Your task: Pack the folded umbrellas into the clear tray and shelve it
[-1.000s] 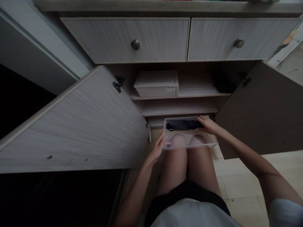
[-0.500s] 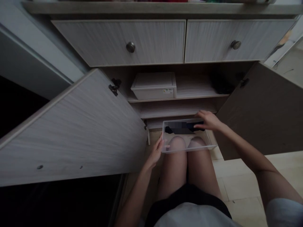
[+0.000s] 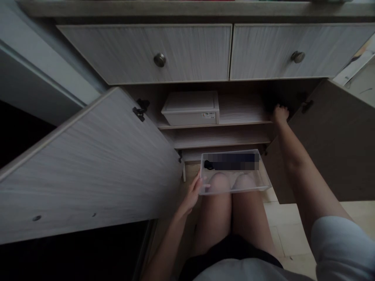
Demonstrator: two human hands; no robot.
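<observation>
A clear plastic tray (image 3: 234,191) rests on my knees, with a dark item (image 3: 209,165) lying along its far side, partly blurred out. My left hand (image 3: 193,191) grips the tray's left wall. On the right end of the upper shelf (image 3: 241,111), my right hand (image 3: 280,113) reaches in beside a dark, unclear heap (image 3: 268,102). Its fingers are curled, and whatever they may hold is hidden in shadow. A white lidded box (image 3: 190,111) stands on the left part of the same shelf.
Open cabinet doors flank me, the left one (image 3: 96,168) and the right one (image 3: 336,152). Two closed drawers with round knobs (image 3: 159,59) sit above the shelves. Lower shelves (image 3: 219,137) lie behind the tray.
My right hand has left the dark item in the tray and moved up and right into the upper shelf. My left hand still holds the tray.
</observation>
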